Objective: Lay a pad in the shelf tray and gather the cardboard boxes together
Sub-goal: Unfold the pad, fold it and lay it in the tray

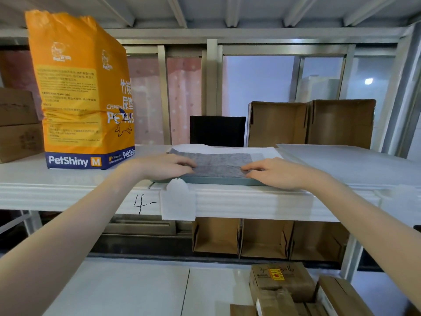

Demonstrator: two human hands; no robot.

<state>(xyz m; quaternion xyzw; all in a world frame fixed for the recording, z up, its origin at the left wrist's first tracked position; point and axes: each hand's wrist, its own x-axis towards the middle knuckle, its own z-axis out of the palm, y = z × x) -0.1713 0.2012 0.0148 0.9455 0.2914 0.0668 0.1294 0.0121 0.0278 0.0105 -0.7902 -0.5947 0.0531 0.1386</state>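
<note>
The tray's [214,180] far rim is lying hidden under the grey pad [218,164], and only its front wall is showing at the shelf's [68,183] front edge. Both arms are reaching forward, the left hand [166,166] and right hand [273,172] pressing flat on the pad's near corners, grip released. Two open cardboard boxes [312,124] are standing touching at the shelf's back right.

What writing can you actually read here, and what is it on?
"PetShiny M": base band of the orange bag.
"竹炭 尿垫": the bag's side.
"4-": handwritten on the shelf edge.
Fine print on the bag: too small to read.
Scrawl and sticker on the lower cardboard box: unclear.
</note>
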